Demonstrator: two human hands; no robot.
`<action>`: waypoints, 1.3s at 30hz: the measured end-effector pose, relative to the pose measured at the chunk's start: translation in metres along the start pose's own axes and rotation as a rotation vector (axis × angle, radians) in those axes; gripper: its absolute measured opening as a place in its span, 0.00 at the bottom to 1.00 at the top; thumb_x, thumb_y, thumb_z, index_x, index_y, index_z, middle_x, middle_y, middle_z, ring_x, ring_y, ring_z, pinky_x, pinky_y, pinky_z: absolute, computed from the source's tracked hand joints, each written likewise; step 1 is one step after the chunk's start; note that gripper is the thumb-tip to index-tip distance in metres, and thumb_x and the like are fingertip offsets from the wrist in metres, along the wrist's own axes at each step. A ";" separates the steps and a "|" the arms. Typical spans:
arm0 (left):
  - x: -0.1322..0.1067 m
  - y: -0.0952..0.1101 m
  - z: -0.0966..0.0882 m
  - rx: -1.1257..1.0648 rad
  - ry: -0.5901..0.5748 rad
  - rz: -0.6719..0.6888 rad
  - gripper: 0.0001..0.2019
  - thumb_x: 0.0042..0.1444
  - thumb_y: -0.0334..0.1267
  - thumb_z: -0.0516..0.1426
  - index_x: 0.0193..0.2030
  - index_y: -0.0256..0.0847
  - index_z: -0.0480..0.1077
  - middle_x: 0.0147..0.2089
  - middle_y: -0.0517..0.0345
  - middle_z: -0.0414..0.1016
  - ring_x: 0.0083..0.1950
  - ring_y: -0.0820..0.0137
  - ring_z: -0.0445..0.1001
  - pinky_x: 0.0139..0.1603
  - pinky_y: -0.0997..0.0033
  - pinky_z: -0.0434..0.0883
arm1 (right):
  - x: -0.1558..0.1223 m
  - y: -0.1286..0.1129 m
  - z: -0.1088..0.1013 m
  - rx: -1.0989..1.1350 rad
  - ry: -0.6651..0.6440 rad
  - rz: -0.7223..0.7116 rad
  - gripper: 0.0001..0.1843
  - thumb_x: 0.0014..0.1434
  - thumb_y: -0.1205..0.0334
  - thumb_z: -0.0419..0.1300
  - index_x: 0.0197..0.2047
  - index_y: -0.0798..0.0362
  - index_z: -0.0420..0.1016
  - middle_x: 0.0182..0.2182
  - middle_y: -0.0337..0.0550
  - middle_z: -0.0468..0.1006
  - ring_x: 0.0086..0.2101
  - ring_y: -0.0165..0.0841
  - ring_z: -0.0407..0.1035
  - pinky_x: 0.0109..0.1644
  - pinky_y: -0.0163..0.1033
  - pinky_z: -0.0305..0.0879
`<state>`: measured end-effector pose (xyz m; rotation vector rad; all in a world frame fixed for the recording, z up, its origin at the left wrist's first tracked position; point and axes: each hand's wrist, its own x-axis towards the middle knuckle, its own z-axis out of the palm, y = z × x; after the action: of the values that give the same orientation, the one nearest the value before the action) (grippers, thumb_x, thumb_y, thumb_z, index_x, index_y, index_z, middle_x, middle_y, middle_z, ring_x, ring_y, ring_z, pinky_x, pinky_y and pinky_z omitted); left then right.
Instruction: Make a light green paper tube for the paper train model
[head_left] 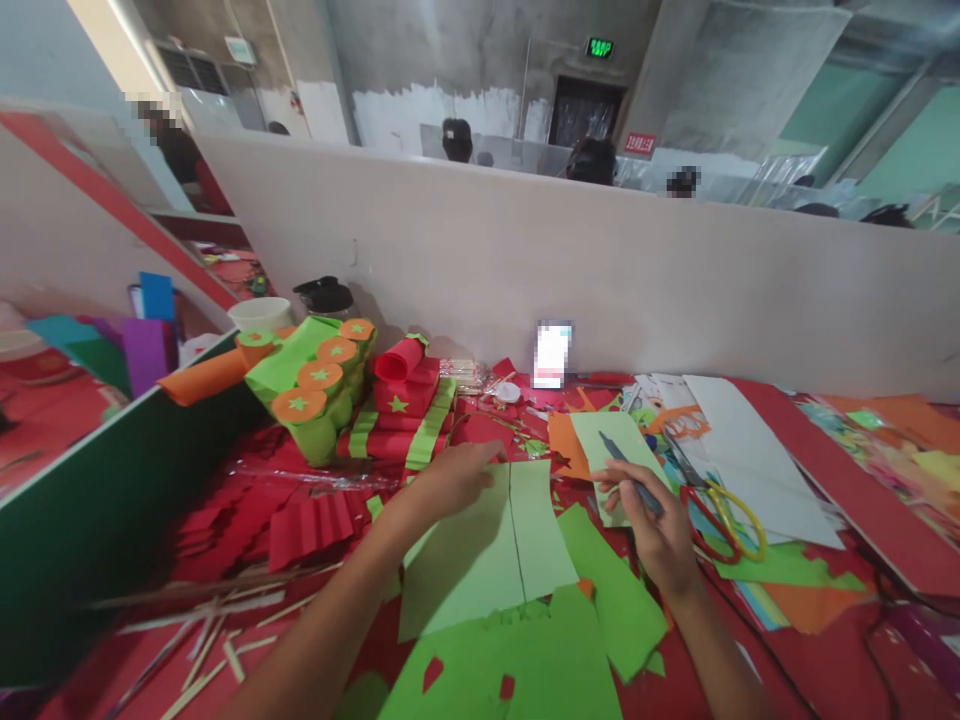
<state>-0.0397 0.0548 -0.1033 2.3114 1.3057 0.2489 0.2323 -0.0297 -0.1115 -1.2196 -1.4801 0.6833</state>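
Note:
A pale green sheet of paper [551,520] lies before me, with a dark line running from its top edge to its bottom edge. My left hand [466,478] rests at the sheet's upper edge, left of the line, fingers reaching out over the paper. In my right hand [651,515] is a dark grey pen [646,494], gripped between thumb and fingers and pointing up and away to the left. That hand hovers right of the sheet, over a second pale green piece of paper [592,440]. Bright green paper [510,650] with cut-outs lies nearest to me.
Scissors with red and yellow handles [739,520] lie at right, by white sheets [742,440]. Green and red paper models [311,385] stand at left, near thin wooden sticks [199,650]. A lit phone [553,355] leans on the white partition [675,270]. People sit beyond.

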 end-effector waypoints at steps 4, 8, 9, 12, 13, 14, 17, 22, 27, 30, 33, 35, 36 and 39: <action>-0.006 0.001 -0.015 -0.050 -0.063 0.034 0.12 0.56 0.32 0.51 0.47 0.42 0.68 0.43 0.51 0.76 0.43 0.61 0.73 0.38 0.69 0.64 | 0.003 0.003 -0.003 -0.341 -0.104 -0.147 0.11 0.67 0.63 0.53 0.48 0.47 0.74 0.43 0.44 0.79 0.43 0.37 0.72 0.48 0.41 0.67; -0.014 -0.002 -0.034 -0.132 -0.030 0.065 0.13 0.60 0.34 0.47 0.48 0.42 0.68 0.43 0.52 0.75 0.43 0.62 0.72 0.41 0.68 0.65 | 0.008 0.011 -0.003 -0.523 -0.119 -0.185 0.08 0.65 0.66 0.54 0.46 0.49 0.72 0.41 0.45 0.78 0.42 0.39 0.71 0.48 0.44 0.66; -0.016 -0.003 -0.039 -0.156 -0.009 0.071 0.13 0.61 0.35 0.47 0.49 0.43 0.67 0.44 0.53 0.75 0.43 0.62 0.71 0.41 0.68 0.65 | 0.010 0.013 -0.004 -0.553 -0.150 -0.183 0.07 0.64 0.66 0.54 0.45 0.50 0.72 0.40 0.45 0.77 0.42 0.39 0.70 0.48 0.44 0.66; -0.021 -0.005 -0.051 -0.240 0.002 0.080 0.11 0.62 0.39 0.47 0.47 0.42 0.67 0.41 0.55 0.73 0.41 0.64 0.69 0.40 0.69 0.64 | 0.012 0.013 -0.010 -0.647 -0.339 -0.194 0.06 0.64 0.67 0.55 0.42 0.50 0.71 0.38 0.44 0.77 0.41 0.40 0.68 0.47 0.45 0.66; -0.022 -0.005 -0.054 -0.272 -0.016 0.088 0.11 0.62 0.40 0.48 0.45 0.42 0.67 0.40 0.56 0.72 0.40 0.65 0.68 0.38 0.70 0.64 | 0.012 0.013 -0.012 -0.678 -0.402 -0.198 0.06 0.63 0.68 0.56 0.42 0.50 0.71 0.38 0.44 0.77 0.42 0.41 0.67 0.47 0.46 0.65; -0.023 -0.005 -0.056 -0.300 -0.040 0.097 0.10 0.62 0.42 0.48 0.43 0.42 0.67 0.38 0.57 0.70 0.38 0.66 0.67 0.37 0.71 0.64 | 0.011 0.012 -0.015 -0.705 -0.454 -0.199 0.07 0.63 0.69 0.56 0.43 0.50 0.71 0.38 0.44 0.77 0.42 0.41 0.67 0.47 0.46 0.65; -0.022 -0.003 -0.052 -0.331 -0.113 0.081 0.10 0.62 0.43 0.48 0.40 0.42 0.65 0.34 0.59 0.67 0.34 0.69 0.65 0.34 0.73 0.63 | 0.010 0.012 -0.022 -0.770 -0.541 -0.194 0.10 0.62 0.72 0.55 0.43 0.49 0.72 0.38 0.44 0.77 0.43 0.42 0.66 0.45 0.44 0.65; -0.011 0.001 -0.026 -0.195 -0.214 0.080 0.08 0.58 0.38 0.51 0.41 0.42 0.68 0.38 0.57 0.73 0.37 0.66 0.69 0.35 0.72 0.63 | 0.008 0.016 -0.024 -0.836 -0.588 -0.233 0.13 0.62 0.75 0.52 0.40 0.49 0.73 0.35 0.44 0.77 0.40 0.39 0.67 0.44 0.41 0.65; -0.006 0.002 -0.005 -0.060 -0.238 0.062 0.11 0.54 0.32 0.52 0.43 0.44 0.70 0.43 0.55 0.77 0.41 0.63 0.73 0.35 0.72 0.64 | 0.009 0.017 -0.016 -0.867 -0.601 -0.261 0.09 0.65 0.72 0.53 0.41 0.50 0.71 0.36 0.42 0.77 0.40 0.39 0.66 0.43 0.42 0.64; -0.008 0.003 -0.002 -0.014 -0.190 0.058 0.11 0.52 0.30 0.52 0.41 0.44 0.71 0.41 0.55 0.78 0.40 0.63 0.74 0.33 0.72 0.63 | 0.009 0.015 -0.013 -0.871 -0.597 -0.276 0.07 0.66 0.70 0.53 0.38 0.50 0.70 0.34 0.42 0.75 0.39 0.38 0.65 0.42 0.42 0.63; -0.009 0.005 -0.002 -0.018 -0.136 0.061 0.11 0.52 0.30 0.51 0.39 0.44 0.71 0.40 0.55 0.78 0.39 0.63 0.75 0.32 0.72 0.61 | 0.009 0.010 -0.012 -0.878 -0.586 -0.293 0.08 0.65 0.71 0.53 0.35 0.50 0.68 0.33 0.41 0.74 0.37 0.38 0.65 0.41 0.42 0.63; -0.009 0.005 -0.002 -0.024 -0.114 0.060 0.10 0.52 0.30 0.51 0.37 0.44 0.70 0.37 0.56 0.78 0.36 0.63 0.74 0.31 0.72 0.60 | 0.009 0.007 -0.011 -0.874 -0.577 -0.300 0.08 0.64 0.71 0.54 0.35 0.50 0.67 0.33 0.40 0.73 0.37 0.38 0.65 0.41 0.42 0.63; -0.009 0.005 -0.001 -0.026 -0.105 0.058 0.09 0.51 0.30 0.51 0.36 0.44 0.70 0.36 0.57 0.77 0.35 0.64 0.74 0.30 0.73 0.59 | 0.008 0.007 -0.010 -0.872 -0.573 -0.303 0.07 0.64 0.71 0.55 0.36 0.50 0.67 0.34 0.40 0.74 0.38 0.38 0.66 0.41 0.42 0.63; -0.008 0.004 0.001 -0.039 -0.091 0.060 0.08 0.51 0.29 0.51 0.33 0.44 0.70 0.33 0.58 0.76 0.33 0.65 0.72 0.28 0.73 0.57 | 0.007 0.009 -0.006 -0.906 -0.555 -0.331 0.06 0.62 0.71 0.57 0.37 0.50 0.68 0.34 0.40 0.75 0.38 0.39 0.67 0.41 0.42 0.63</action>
<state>-0.0401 0.0463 -0.1012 2.3036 1.1780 0.1853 0.2419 -0.0215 -0.1154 -1.4304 -2.5494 0.0832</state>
